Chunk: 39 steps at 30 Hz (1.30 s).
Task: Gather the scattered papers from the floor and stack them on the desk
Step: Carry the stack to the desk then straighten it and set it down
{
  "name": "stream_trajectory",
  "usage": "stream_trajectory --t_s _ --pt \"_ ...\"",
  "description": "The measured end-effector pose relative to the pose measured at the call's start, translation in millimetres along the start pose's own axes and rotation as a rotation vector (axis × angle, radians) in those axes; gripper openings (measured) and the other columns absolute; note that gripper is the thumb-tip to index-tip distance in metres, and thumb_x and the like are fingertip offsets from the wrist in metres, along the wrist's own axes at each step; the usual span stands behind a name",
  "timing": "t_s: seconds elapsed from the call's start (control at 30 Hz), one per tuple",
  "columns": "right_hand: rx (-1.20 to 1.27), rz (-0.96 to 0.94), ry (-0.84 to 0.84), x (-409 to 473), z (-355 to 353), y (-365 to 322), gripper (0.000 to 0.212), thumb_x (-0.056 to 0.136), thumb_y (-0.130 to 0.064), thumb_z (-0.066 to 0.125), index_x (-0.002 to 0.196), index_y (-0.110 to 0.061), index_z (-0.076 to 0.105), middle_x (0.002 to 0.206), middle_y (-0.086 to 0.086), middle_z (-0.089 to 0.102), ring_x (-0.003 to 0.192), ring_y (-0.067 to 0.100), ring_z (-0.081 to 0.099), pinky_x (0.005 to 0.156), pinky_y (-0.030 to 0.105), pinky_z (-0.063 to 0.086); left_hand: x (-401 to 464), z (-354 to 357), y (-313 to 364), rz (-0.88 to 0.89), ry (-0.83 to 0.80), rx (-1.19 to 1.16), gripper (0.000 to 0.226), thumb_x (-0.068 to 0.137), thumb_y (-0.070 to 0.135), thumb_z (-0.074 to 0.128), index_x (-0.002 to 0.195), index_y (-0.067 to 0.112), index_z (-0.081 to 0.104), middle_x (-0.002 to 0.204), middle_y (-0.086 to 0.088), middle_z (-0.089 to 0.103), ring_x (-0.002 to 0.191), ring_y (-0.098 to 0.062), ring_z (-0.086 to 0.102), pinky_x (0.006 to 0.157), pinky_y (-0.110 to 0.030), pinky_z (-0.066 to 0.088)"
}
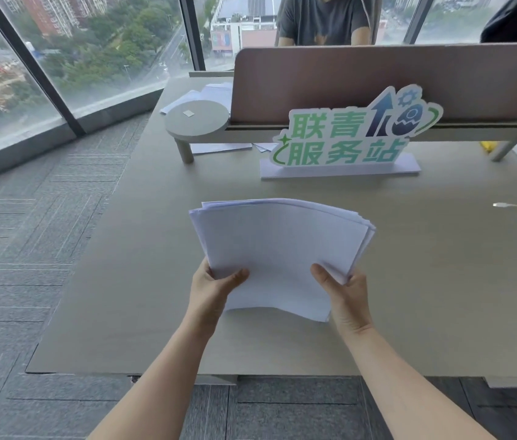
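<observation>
A stack of white papers (pixel 279 246) is held over the middle of the grey-beige desk (pixel 142 281), its sheets slightly fanned and bowed upward. My left hand (pixel 211 292) grips the stack's near left corner, thumb on top. My right hand (pixel 344 295) grips the near right edge the same way. The near edge of the stack curls above the desk surface. I cannot tell whether the far edge touches the desk.
A green-lettered sign (pixel 346 138) on a white base stands behind the stack, in front of a pink divider panel (pixel 377 81). A round shelf end (pixel 198 119), loose sheets (pixel 206 93), a white cable (pixel 511 205) and seated people (pixel 323 20) lie beyond. Carpeted floor (pixel 28 233) is left.
</observation>
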State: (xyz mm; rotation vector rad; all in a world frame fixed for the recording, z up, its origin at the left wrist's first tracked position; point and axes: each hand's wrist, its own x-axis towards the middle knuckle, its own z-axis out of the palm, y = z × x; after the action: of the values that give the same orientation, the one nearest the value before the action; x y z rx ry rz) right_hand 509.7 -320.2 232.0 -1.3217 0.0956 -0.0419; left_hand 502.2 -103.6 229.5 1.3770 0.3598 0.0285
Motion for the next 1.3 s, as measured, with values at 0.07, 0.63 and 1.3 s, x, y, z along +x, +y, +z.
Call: stream_trajectory --t_s 0.07,0.63,1.3 --pt "0.017 -0.002 0.014 1 4 -1 0.029 0.072 -0.014 0.073 0.100 -0.007 0.072 0.092 0.000 0.078 0.088 0.019 0.073 0.068 0.028 0.055 0 5 0 -0.006 0.003 0.007 0.036 0.062 0.009 0.079 0.096 0.015 0.069 0.086 0.003 0.077 0.078 -0.011 0.071 0.068 -0.025 0.053" --pt "-0.044 0.091 -0.001 3 3 5 0.023 0.082 0.006 0.070 0.093 -0.014 0.073 0.088 -0.003 0.078 0.088 0.015 0.072 0.075 0.031 0.057 10 4 -14 -0.037 0.109 0.158 0.011 0.076 -0.001 0.074 0.075 0.010 0.070 0.069 0.006 0.072 0.070 -0.015 0.061 0.069 -0.030 0.049" --pt "-0.611 -0.183 0.146 46 -6 -25 0.075 0.073 -0.009 0.071 0.139 -0.033 0.045 0.132 -0.018 0.048 0.123 0.007 0.044 0.101 0.022 0.033 37 13 79 0.693 0.095 1.274 0.016 0.072 0.013 0.070 0.064 0.011 0.056 0.058 -0.005 0.058 0.062 -0.034 0.055 0.056 -0.031 0.033"
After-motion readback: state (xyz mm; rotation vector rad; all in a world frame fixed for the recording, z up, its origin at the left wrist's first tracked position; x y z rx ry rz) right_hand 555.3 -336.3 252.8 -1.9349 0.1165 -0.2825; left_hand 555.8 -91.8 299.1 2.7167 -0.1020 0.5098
